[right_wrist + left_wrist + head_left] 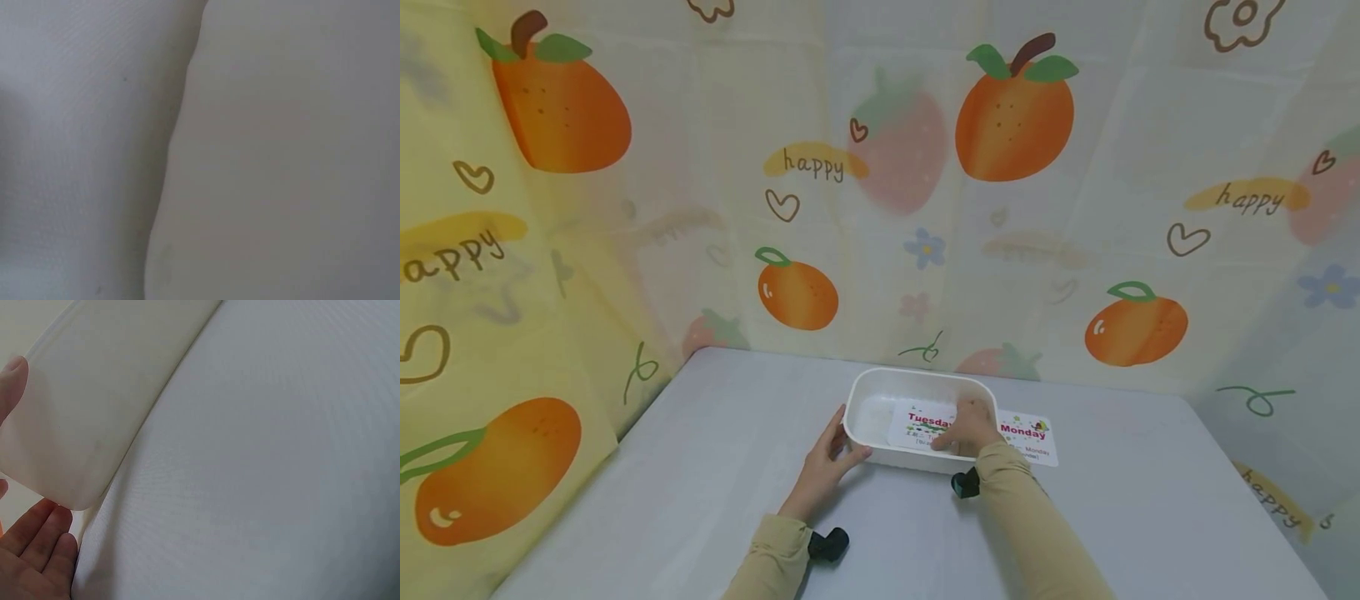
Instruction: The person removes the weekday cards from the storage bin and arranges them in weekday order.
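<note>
A white rectangular plastic box (902, 457) with rounded corners sits on the table. My left hand (823, 467) holds its left end, thumb against the front wall and fingers round the corner; the left wrist view shows the same hand (37, 556) at the box wall (94, 406). My right hand (973, 429) reaches down inside the box, thumb over a white card printed "Tuesday" (913, 427). I cannot tell whether its fingers pinch this card. Only the box's outer wall (275, 156) and the cloth show in the right wrist view.
A second card, printed "Monday" (1037, 433), lies right of the box, partly hidden behind the right wrist. The table (700, 467) has a pale cloth. Behind it and on the left hangs a curtain (715, 167) printed with oranges, hearts and "happy". Each wrist wears a small black device.
</note>
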{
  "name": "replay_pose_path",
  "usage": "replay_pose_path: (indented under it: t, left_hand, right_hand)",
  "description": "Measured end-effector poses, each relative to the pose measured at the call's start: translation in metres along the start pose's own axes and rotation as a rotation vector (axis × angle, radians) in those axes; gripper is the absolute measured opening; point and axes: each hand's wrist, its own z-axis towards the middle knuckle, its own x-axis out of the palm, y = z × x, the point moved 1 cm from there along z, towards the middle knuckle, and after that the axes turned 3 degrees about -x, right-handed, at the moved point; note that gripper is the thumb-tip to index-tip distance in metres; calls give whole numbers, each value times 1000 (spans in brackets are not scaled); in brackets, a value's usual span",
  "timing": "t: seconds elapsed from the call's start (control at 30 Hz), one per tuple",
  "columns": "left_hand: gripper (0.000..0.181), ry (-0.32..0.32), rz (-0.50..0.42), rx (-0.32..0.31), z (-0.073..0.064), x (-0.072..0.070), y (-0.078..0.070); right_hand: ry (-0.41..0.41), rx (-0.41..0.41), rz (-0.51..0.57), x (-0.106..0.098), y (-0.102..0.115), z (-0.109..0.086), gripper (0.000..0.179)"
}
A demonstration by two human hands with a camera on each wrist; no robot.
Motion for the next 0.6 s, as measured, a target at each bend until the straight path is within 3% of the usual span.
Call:
replay_pose_path:
  t: [0.2, 0.6]
  left_hand:
    - [83, 12, 0, 6, -10, -3, -24]
    - [82, 13, 12, 3, -12, -3, -27]
  right_hand:
    - [0, 0, 8, -1, 0, -1, 98]
    - [23, 26, 11, -5, 7, -6, 104]
